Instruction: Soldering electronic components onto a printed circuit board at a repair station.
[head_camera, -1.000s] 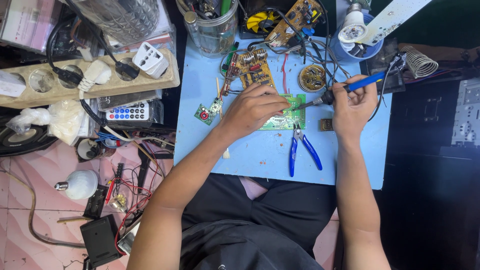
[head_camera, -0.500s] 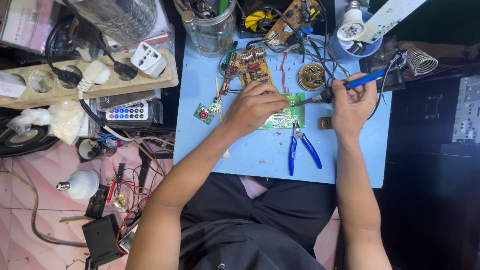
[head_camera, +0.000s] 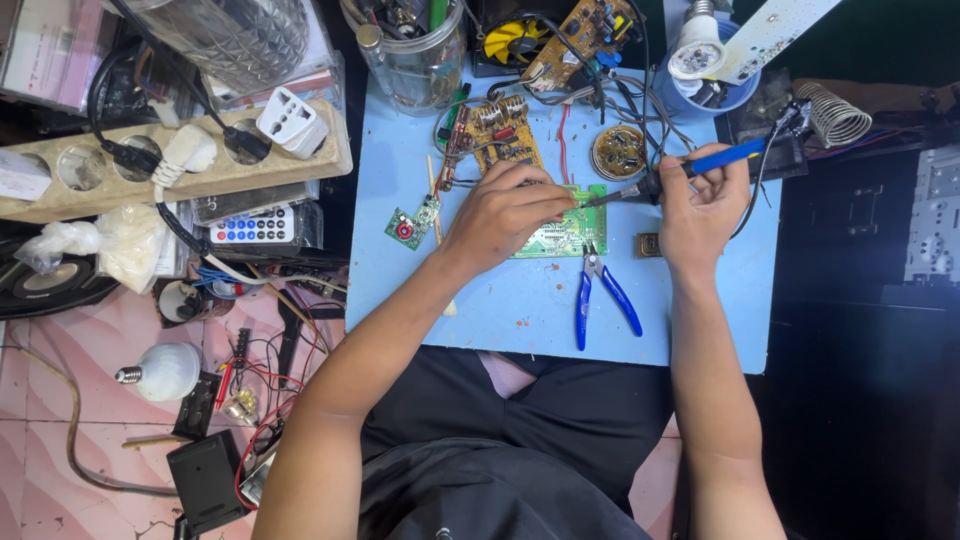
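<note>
A green circuit board (head_camera: 570, 232) lies on the light blue table (head_camera: 520, 300). My left hand (head_camera: 505, 212) rests on the board's left part, fingers curled and pinching something thin at its upper edge. My right hand (head_camera: 697, 205) grips a blue-handled soldering iron (head_camera: 690, 168), whose tip points left and meets the board's top edge beside my left fingertips. Just below the board lie blue-handled pliers (head_camera: 598, 296).
A brown circuit board (head_camera: 497, 130), a small green board (head_camera: 405, 228), a round board (head_camera: 619, 151) and tangled wires crowd the table's far side. A clear jar of tools (head_camera: 418, 50) stands at the back. A remote (head_camera: 252, 226), power strip (head_camera: 180, 160) and bulb (head_camera: 160, 371) lie to the left.
Both hands stay on the board and the iron; the iron's tip has stayed at the board's top edge with only slight shifts.
</note>
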